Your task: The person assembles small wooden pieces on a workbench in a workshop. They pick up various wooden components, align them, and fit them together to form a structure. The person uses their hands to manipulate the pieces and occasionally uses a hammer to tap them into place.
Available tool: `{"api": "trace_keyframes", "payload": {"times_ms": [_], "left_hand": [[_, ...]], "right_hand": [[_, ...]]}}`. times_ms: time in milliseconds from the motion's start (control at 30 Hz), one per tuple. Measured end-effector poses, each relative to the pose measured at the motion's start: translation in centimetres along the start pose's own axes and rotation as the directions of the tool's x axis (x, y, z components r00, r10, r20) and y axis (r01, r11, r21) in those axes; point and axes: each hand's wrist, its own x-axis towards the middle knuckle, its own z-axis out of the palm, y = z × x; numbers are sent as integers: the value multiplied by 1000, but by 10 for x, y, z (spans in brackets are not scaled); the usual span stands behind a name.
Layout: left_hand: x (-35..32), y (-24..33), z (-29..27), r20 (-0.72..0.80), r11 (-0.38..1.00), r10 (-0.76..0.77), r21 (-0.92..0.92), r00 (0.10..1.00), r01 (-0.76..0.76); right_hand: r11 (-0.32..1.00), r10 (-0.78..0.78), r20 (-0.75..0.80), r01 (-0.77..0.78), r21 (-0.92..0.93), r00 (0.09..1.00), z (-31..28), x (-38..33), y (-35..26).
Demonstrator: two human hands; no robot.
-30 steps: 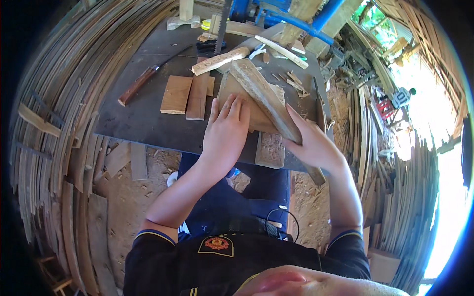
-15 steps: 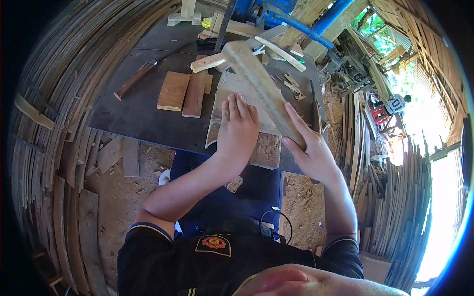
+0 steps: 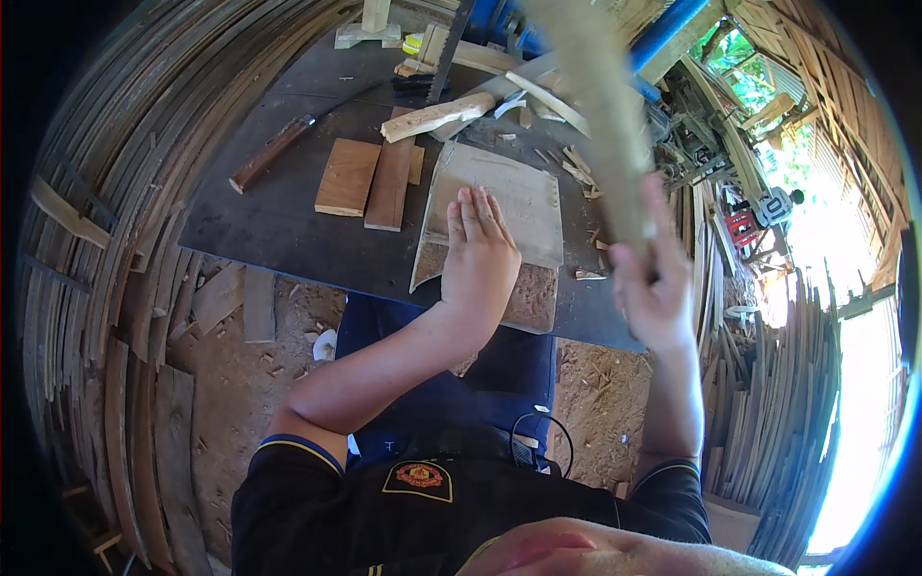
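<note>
A pale, worn sheet (image 3: pixel 523 197), perhaps sandpaper, lies near the table's front edge, its lower left side curling up. My left hand (image 3: pixel 480 264) rests on it with the fingers stretched out together. Next to that hand, a rough brown surface (image 3: pixel 535 296) shows along the sheet's near edge. Raised to the right of the sheet, my right hand (image 3: pixel 657 300) is closed round the lower end of a long wooden bar (image 3: pixel 605 125). Motion blurs both the bar and the hand, and the bar's top runs out of view.
On the dark table (image 3: pixel 279 221) lie a reddish-brown block (image 3: pixel 347 177), a brown strip (image 3: pixel 388 187), a pale wood offcut (image 3: pixel 437 115) and a wooden-handled knife (image 3: pixel 274 154). Wood chips (image 3: pixel 578 168) lie right of the sheet. Blue machinery (image 3: pixel 663 36) stands behind; stacked planks (image 3: pixel 125 240) line the left.
My right hand has lifted the wooden bar up and to the right, off from above the sheet, uncovering more of it. My left hand stays on the sheet.
</note>
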Motion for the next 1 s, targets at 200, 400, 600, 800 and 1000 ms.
{"api": "trace_keyframes", "payload": {"times_ms": [200, 400, 600, 800, 1000], "left_hand": [[-1, -4, -1, 7, 999, 6, 34, 1000, -6], [2, -4, 0, -26, 1000, -3, -30, 1000, 2], [1, -6, -2, -35, 1000, 13, -24, 999, -14], [1, -12, -6, -30, 997, 43, -62, 999, -44], [-2, -18, -4, -30, 993, 73, -86, 997, -75]], "right_hand": [[971, -45, -252, 101, 217, 967, -16, 20, -5], [993, -34, 404, 77, -92, 914, 16, 22, 49], [996, 8, 442, 34, -87, 897, 15, 23, 53], [994, 65, 440, -17, -112, 896, 26, 18, 53], [992, 108, 337, -78, -103, 935, 33, 7, 62]]}}
